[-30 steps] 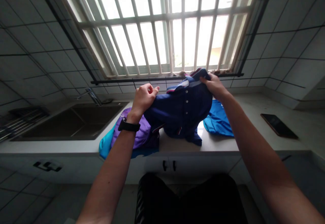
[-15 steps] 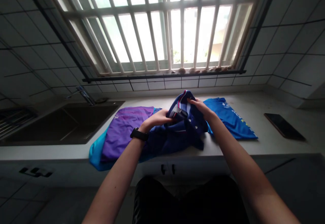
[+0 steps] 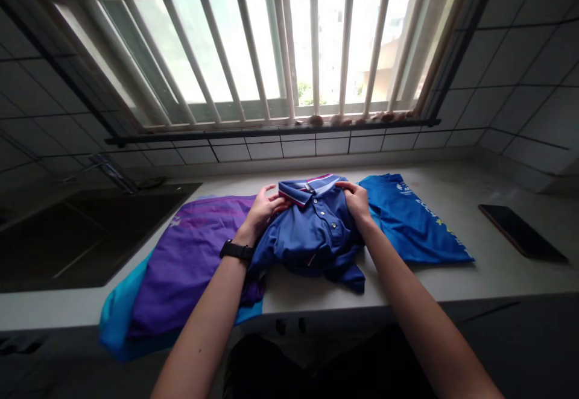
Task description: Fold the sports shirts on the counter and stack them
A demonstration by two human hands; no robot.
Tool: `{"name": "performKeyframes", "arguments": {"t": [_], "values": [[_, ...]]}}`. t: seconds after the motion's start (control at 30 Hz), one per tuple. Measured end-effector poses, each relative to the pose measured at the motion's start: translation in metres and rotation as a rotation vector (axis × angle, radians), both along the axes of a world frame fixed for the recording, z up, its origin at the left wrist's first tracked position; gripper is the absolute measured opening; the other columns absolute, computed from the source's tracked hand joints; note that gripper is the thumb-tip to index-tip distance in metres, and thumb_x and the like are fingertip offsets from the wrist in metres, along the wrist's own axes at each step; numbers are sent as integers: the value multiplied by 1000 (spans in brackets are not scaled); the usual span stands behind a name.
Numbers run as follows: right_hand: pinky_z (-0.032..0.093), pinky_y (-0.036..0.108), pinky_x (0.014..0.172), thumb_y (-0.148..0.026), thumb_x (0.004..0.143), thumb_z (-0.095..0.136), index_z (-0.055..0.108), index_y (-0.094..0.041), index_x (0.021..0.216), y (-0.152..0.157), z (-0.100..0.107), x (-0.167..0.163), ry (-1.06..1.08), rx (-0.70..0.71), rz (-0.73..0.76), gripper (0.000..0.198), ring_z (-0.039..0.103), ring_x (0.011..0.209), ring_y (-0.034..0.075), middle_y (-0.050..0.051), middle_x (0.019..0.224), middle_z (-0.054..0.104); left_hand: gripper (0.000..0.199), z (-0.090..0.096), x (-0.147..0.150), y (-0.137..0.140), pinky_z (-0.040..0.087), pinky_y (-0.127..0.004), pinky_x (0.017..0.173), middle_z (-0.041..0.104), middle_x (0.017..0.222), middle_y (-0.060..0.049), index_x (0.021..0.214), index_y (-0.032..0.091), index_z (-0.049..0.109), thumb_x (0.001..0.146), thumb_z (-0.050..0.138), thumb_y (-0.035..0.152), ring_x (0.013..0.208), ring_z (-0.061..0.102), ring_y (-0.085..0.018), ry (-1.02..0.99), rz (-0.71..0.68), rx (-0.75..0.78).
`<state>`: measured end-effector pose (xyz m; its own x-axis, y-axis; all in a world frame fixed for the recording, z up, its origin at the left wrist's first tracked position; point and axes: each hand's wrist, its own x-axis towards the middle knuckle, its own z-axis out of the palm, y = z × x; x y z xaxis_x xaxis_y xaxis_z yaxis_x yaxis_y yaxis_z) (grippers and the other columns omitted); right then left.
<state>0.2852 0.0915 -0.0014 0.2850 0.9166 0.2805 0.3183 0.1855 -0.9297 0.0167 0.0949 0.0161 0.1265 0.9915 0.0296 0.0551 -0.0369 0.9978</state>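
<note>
A navy-blue polo shirt (image 3: pixel 312 230) lies front up on the counter, with red and white stripes along its collar and a short row of buttons. My left hand (image 3: pixel 263 209) grips it at the left side of the collar, fingers closed on the cloth. On the other side, my right hand (image 3: pixel 355 200) pinches the shirt at the shoulder beside the collar. The lower part of the shirt is bunched in folds, and its sleeves spread out to both sides. A black watch (image 3: pixel 237 251) is on my left wrist.
Left of the polo, a purple garment (image 3: pixel 190 260) lies over a turquoise one (image 3: pixel 120 320) that hangs past the counter edge. A folded bright-blue shirt (image 3: pixel 411 224) and a phone (image 3: pixel 520 230) lie to the right. The dark sink (image 3: pixel 99 248) with its faucet (image 3: pixel 113 173) is far left.
The polo's collar, earlier raised and bunched between my hands, now lies lower and opened out with the buttons facing up. My left hand has moved left, and the view has tilted.
</note>
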Motion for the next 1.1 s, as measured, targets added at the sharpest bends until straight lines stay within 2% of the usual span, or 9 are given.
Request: {"name": "performKeyframes", "arguments": {"t": [0.13, 0.2, 0.3, 0.43, 0.57, 0.7, 0.9, 1.0, 1.1], "values": [[38, 54, 118, -24, 88, 57, 66, -11, 134, -15, 4, -3, -401, -95, -169, 49, 50, 143, 36, 22, 149, 59, 100, 2, -5, 2, 40, -48, 121, 35, 168, -14, 152, 32, 44, 64, 91, 35, 153, 39, -35, 127, 21, 271], [37, 52, 119, -24, 89, 58, 62, -10, 140, -24, 9, -5, -534, -63, -179, 53, 44, 148, 37, 23, 154, 53, 89, 5, -11, -6, 39, -49, 122, 47, 160, -16, 142, 24, 57, 61, 91, 44, 150, 43, -36, 319, -89, 249], [48, 36, 107, -27, 96, 51, 74, -17, 122, -34, 17, -9, -660, -11, 120, 36, 65, 126, 28, 14, 130, 73, 69, 10, -20, -20, 49, -45, 113, 70, 133, -14, 123, 19, 71, 64, 85, 52, 129, 63, -34, 518, -280, 127], [51, 34, 100, -39, 103, 45, 82, -19, 107, -38, 15, -12, -878, -235, 411, 42, 73, 111, 29, 11, 113, 80, 46, 18, -23, -31, 59, -39, 92, 77, 96, -8, 93, 18, 78, 64, 81, 54, 99, 72, -30, 642, -266, 144], [33, 38, 122, -36, 108, 33, 59, -16, 150, -23, 4, -20, -982, -352, 449, 53, 41, 153, 26, 12, 163, 47, 44, 30, -21, -40, 59, -35, 80, 77, 87, -8, 88, 18, 79, 71, 78, 59, 87, 71, -25, 535, -300, 132], [24, 52, 127, -39, 107, 32, 38, -14, 163, -2, -1, -33, -984, -466, 391, 62, 21, 161, 27, 12, 173, 25, 48, 32, -21, -44, 57, -33, 90, 79, 103, -6, 99, 22, 81, 59, 90, 47, 100, 72, -26, 540, -367, 141], [14, 58, 129, -38, 108, 28, 34, -18, 164, 18, -5, -41, -945, -431, 293, 60, 15, 162, 26, 11, 175, 21, 9, 10, -21, -28, 55, -34, 85, 75, 85, -6, 83, 20, 74, 76, 68, 22, 86, 71, -25, 790, 74, 256], [17, 60, 128, -35, 107, 37, 42, -16, 159, 24, 3, -43, -937, -440, 255, 56, 26, 159, 30, 17, 170, 33, 15, 5, -17, -25, 54, -35, 90, 74, 96, -8, 87, 22, 71, 82, 59, 14, 94, 70, -26, 914, 366, 350], [22, 67, 123, -30, 104, 45, 48, -16, 155, 22, 8, -47, -957, -427, 241, 53, 35, 154, 37, 21, 164, 43, 20, 4, -14, -26, 53, -35, 93, 71, 105, -10, 94, 21, 69, 83, 57, 11, 99, 69, -25, 924, 460, 412]]}}
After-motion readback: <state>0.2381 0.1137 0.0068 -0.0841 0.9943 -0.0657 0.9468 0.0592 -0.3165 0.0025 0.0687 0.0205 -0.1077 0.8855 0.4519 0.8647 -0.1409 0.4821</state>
